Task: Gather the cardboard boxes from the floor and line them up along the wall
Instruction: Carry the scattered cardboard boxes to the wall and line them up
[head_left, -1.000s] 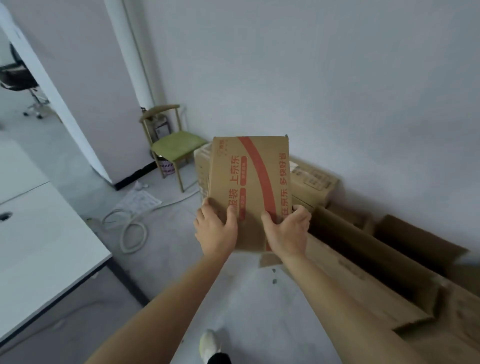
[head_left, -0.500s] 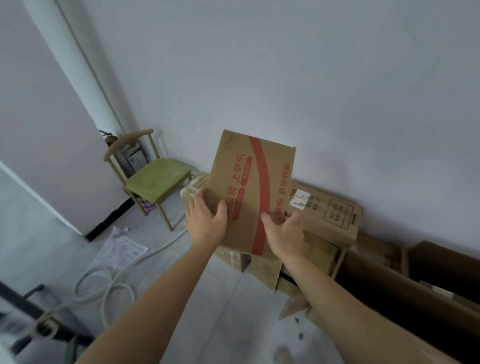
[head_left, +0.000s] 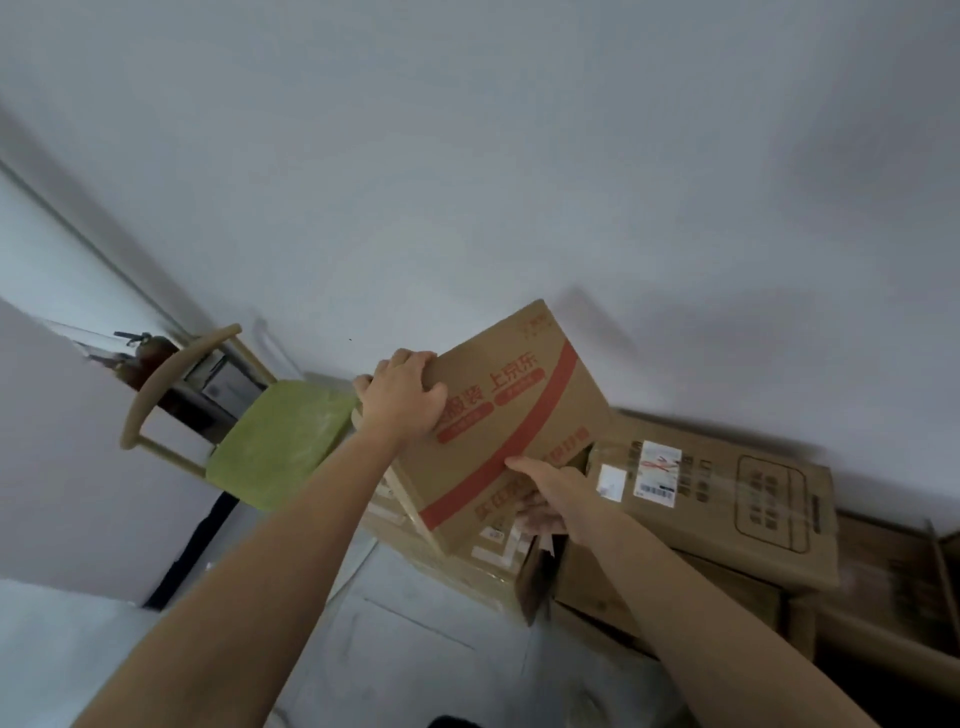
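Note:
I hold a brown cardboard box with a red stripe and red lettering (head_left: 511, 415), tilted, close to the white wall (head_left: 519, 156). My left hand (head_left: 402, 395) grips its upper left corner, fingers curled over the top edge. My right hand (head_left: 550, 493) holds its lower right edge, thumb on the printed face and fingers underneath. Right of it a larger brown box with white labels (head_left: 727, 499) lies on top of other boxes (head_left: 623, 597) stacked against the wall. Another low box (head_left: 467, 566) sits under the one I hold.
A wooden chair with a green seat (head_left: 283, 441) stands left of the boxes, close to the wall. More flattened cardboard (head_left: 893, 582) lies at the far right. The pale floor (head_left: 405, 654) shows below between my forearms.
I have stepped closer to the wall. The striped box has tilted to the right and moved over the stack. My left hand has shifted up to its top corner.

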